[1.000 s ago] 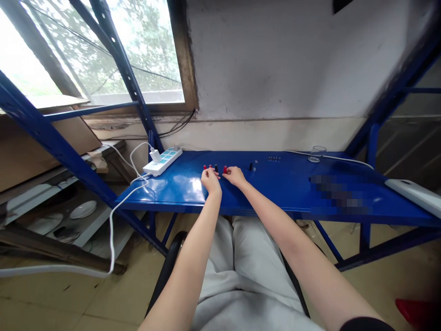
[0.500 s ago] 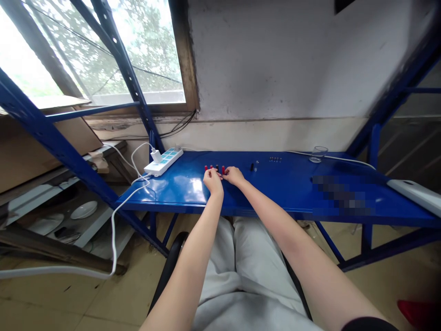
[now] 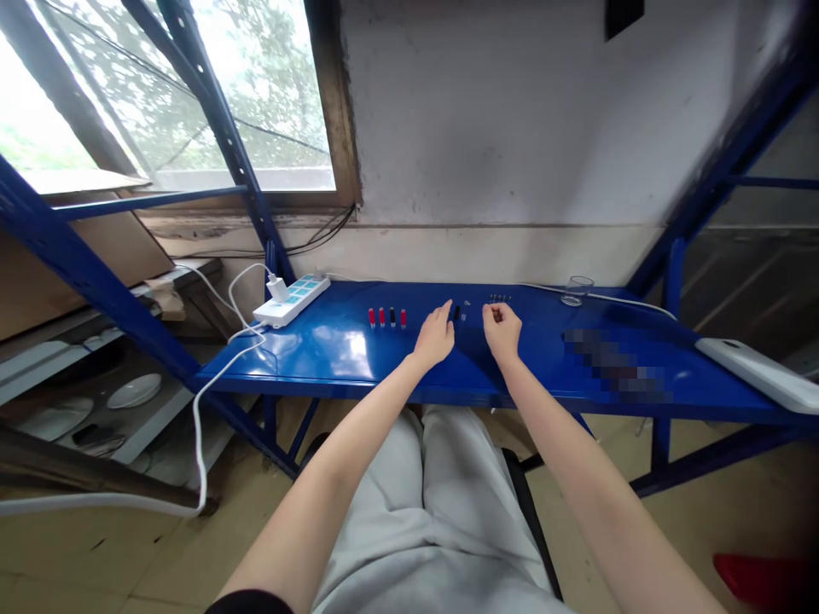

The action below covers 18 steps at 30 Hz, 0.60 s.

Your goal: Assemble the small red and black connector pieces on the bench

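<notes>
My left hand (image 3: 436,334) reaches over the blue table with its fingers stretched out and apart, holding nothing. Just right of its fingertips stand a small black cylinder (image 3: 456,313) and little clear pieces (image 3: 464,316). My right hand (image 3: 502,333) is closed, fingertips drawn together in front of a row of several tiny metal pieces (image 3: 500,298); whatever it may hold is hidden. Left of both hands, a row of small capped cylinders stands on the table: red ones (image 3: 382,316) and a black one (image 3: 392,316).
A white power strip (image 3: 293,300) with a plug in it lies at the table's left end, its cable hanging over the edge. A clear glass (image 3: 577,291) stands at the back right. A blurred dark object (image 3: 618,367) and a white device (image 3: 758,371) lie on the right.
Both hands have moved right, away from the red and black row, which now shows fully. My left hand has opened; my right hand is now by the tiny metal pieces.
</notes>
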Motion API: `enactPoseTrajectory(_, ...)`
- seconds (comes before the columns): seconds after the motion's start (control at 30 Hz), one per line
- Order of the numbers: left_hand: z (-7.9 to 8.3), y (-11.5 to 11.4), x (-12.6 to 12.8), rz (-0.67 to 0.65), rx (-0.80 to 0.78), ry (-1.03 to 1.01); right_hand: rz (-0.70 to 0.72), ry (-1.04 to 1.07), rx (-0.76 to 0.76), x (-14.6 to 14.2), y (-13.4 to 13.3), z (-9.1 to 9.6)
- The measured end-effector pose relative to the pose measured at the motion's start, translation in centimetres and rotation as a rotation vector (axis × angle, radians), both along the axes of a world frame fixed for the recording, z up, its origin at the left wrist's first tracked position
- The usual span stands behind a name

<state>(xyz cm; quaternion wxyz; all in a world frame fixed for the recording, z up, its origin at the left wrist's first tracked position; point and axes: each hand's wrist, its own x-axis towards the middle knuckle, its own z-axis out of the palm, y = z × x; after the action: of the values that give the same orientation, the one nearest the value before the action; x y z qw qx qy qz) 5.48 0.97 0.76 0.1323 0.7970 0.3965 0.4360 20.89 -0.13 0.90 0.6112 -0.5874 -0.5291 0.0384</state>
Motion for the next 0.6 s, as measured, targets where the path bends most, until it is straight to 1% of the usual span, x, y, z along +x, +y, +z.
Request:
enactPoseTrajectory(0.1, -0.1, 1.3, 1.5, 0.057, -0.119, 0.168, -0.028, 0.034, -0.001, 0.2, -0.2, -0.4)
enactPoseTrajectory(0.2, -0.1, 2.2, 2.3, 0.108, -0.183, 0.251, -0.034, -0.006, -0.01, 0.3, -0.2, -0.7)
enactPoseTrajectory(0.33, -0.1, 3.1, 2.8, 0.135, -0.196, 0.348, -0.033, -0.045, -0.022, 0.3, -0.2, -0.7)
enactPoseTrajectory(0.47, -0.2, 3.5, 3.4, 0.153, -0.225, 0.417, -0.024, -0.062, -0.017, 0.3, -0.2, -0.8)
enactPoseTrajectory(0.53, -0.2, 3.4, 3.7, 0.172, -0.191, 0.423, -0.029, -0.07, -0.028, 0.4, -0.1, -0.9)
enactPoseTrajectory(0.6, -0.1, 3.2, 3.7, 0.202, -0.104, 0.416, -0.034, -0.09, -0.057, 0.5, 0.0, -1.0)
